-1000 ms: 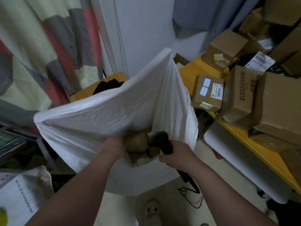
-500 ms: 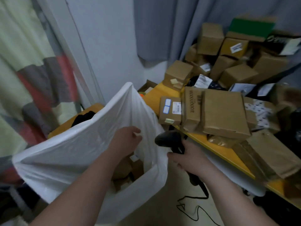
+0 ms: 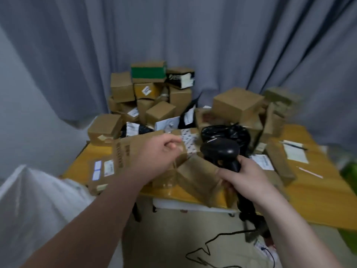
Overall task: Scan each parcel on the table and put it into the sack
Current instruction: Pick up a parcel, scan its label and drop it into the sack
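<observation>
Crowding yellow table [image 3: 318, 192], grey curtain [image 3: 193, 35] behind: parcels [image 3: 237, 105]; scanner [image 3: 220, 149] in right hand [image 3: 245, 176].

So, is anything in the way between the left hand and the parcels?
Nothing visible does. The left hand is right over the flat brown parcel; the scanner, gripped by the right hand, is beside it, not between.

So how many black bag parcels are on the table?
3. The left black bag lies beside a cardboard box; the middle black bag stands beyond the left hand; the crumpled black bag sits behind the barcode scanner. More may be hidden.
</observation>
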